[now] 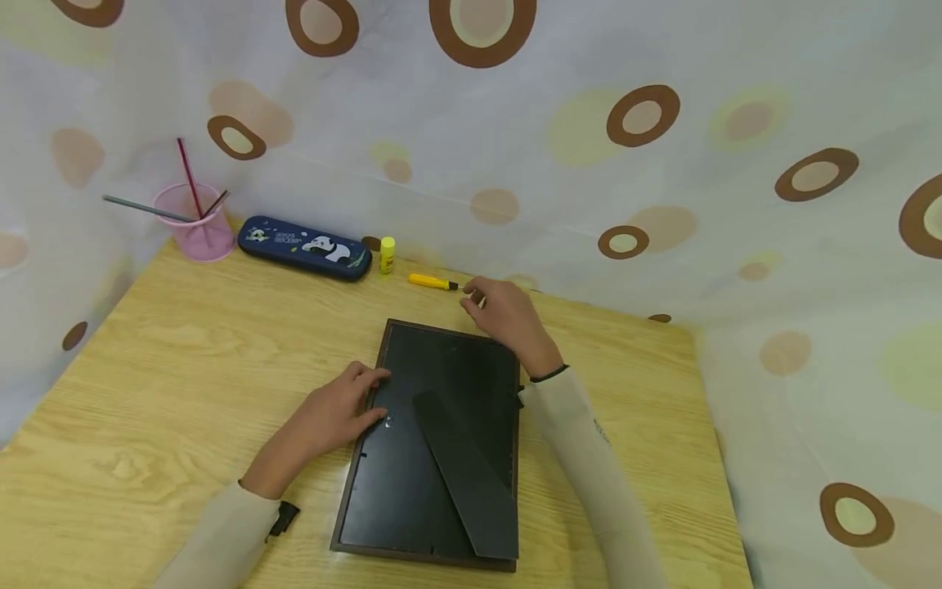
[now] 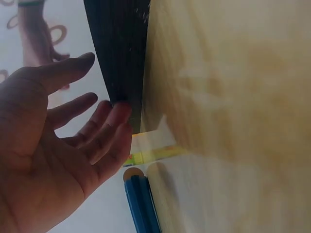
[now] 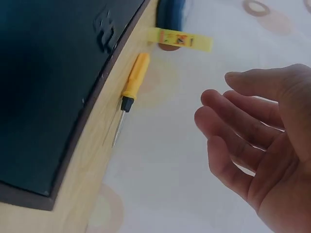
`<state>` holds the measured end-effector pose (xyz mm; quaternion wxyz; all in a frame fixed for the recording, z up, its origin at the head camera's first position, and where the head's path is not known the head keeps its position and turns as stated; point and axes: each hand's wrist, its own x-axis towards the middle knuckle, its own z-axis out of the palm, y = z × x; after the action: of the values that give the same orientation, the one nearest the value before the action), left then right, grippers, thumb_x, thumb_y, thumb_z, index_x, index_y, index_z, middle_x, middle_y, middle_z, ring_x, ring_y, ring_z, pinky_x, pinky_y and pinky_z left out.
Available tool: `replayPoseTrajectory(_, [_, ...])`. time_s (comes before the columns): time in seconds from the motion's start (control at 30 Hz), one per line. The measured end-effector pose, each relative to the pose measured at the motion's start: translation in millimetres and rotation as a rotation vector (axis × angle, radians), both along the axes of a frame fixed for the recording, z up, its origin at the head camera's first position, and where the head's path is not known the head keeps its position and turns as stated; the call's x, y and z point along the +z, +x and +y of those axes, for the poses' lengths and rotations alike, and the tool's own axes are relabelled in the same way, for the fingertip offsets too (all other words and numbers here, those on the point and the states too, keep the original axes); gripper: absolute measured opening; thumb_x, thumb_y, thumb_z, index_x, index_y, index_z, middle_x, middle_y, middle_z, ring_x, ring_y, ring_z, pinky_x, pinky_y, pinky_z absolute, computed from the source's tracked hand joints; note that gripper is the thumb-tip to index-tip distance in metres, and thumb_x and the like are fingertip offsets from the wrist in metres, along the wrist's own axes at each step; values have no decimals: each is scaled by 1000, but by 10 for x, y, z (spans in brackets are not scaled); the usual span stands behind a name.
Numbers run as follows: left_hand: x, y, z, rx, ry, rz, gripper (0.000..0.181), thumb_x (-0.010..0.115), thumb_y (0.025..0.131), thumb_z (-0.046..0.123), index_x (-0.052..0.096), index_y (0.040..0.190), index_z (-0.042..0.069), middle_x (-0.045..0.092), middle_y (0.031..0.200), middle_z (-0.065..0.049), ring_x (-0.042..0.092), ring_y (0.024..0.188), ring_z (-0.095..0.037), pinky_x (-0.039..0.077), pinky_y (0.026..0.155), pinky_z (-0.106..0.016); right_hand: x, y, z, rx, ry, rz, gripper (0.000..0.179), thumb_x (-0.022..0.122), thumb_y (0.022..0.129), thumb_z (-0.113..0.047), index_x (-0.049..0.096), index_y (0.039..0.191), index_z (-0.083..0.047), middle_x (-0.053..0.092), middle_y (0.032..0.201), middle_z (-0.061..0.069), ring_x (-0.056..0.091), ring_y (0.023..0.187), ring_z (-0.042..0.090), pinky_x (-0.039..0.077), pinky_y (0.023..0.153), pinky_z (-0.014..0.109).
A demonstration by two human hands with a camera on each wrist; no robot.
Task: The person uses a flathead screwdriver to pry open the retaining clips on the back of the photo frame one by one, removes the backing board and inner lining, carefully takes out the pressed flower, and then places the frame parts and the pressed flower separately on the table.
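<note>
A picture frame [image 1: 397, 483] lies face down on the table, its black back up and its stand leg [image 1: 471, 483] slanting across it. At the frame's left edge is my left hand [image 1: 331, 417], thumb and fingers spread and loosely bent, with nothing gripped. My right hand [image 1: 508, 315] is over the far end of the frame. Its fingers are loosely curled and empty in the right wrist view. Close to those fingertips lies a screwdriver [image 3: 136, 77] with a yellow handle, black collar and thin metal shaft, apart from the hand.
Along the back of the table stand a yellow glue stick [image 1: 387, 255], a dark blue panda pencil case [image 1: 305, 248] and a pink mesh cup [image 1: 202, 241] holding several pencils. A patterned cloth [image 1: 559, 229] hangs behind the table and down its right side.
</note>
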<state>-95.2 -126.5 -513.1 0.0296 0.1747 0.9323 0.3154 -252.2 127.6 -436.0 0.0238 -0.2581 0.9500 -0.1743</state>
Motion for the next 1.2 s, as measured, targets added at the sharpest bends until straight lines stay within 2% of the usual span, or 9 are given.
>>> replayPoseTrajectory(0.07, [-11, 83, -3, -12, -4, 18, 62, 78, 88, 26, 53, 141, 5, 54, 127, -14, 56, 76, -13, 49, 63, -30, 17, -79, -39, 23, 23, 7, 27, 65, 99, -25, 70, 119, -8, 74, 99, 6, 66, 74, 19, 54, 67, 36])
replayPoseTrajectory(0.17, [-32, 206, -20, -46, 4, 22, 75, 81, 86, 31, 47, 147, 4, 45, 143, -18, 64, 101, -26, 54, 81, -43, 27, -197, -102, 44, 45, -1, 26, 65, 99, -24, 70, 119, -8, 74, 100, 7, 66, 76, 21, 54, 68, 37])
replayPoseTrajectory(0.27, [-45, 304, -35, -80, 21, -12, 87, 82, 83, 37, 40, 152, 3, 36, 153, -19, 54, 126, -38, 48, 94, -55, 11, -303, -165, 51, 45, -17, 27, 64, 99, -24, 70, 119, -7, 73, 102, 8, 66, 79, 22, 54, 70, 38])
replayPoseTrajectory(0.37, [-49, 367, -45, -100, 28, -56, 96, 83, 82, 41, 33, 155, 3, 27, 160, -19, 52, 128, -41, 46, 97, -57, -16, -386, -228, 58, 36, -29, 27, 64, 100, -24, 69, 120, -7, 73, 103, 8, 66, 82, 22, 54, 74, 38])
replayPoseTrajectory(0.57, [-61, 491, -66, -100, 30, -137, 106, 83, 80, 41, 23, 158, 1, 14, 166, -15, 44, 136, -41, 39, 104, -60, -133, -539, -356, 55, 37, -54, 27, 63, 100, -26, 69, 120, -8, 71, 107, 7, 65, 88, 21, 54, 78, 38])
replayPoseTrajectory(0.87, [-87, 628, -80, -74, 14, -95, 105, 84, 79, 43, 28, 154, -5, 14, 166, -17, 32, 145, -38, 36, 107, -58, -299, -764, -507, 55, 51, -88, 33, 65, 99, -23, 67, 128, -7, 71, 114, 8, 65, 95, 22, 54, 84, 38])
replayPoseTrajectory(1.07, [-87, 696, -79, -59, -8, -109, 107, 83, 79, 46, 27, 156, -3, 14, 165, -19, 31, 146, -38, 36, 107, -59, -440, -907, -612, 55, 78, -145, 41, 65, 98, -26, 63, 136, -8, 67, 125, 9, 63, 109, 24, 51, 92, 40])
replayPoseTrajectory(1.2, [-81, 736, -74, -52, -7, -129, 107, 83, 79, 46, 27, 156, -3, 17, 164, -20, 29, 146, -39, 35, 108, -60, -520, -978, -668, 53, 116, -151, 44, 67, 96, -26, 62, 136, -8, 65, 129, 10, 60, 114, 25, 47, 99, 40])
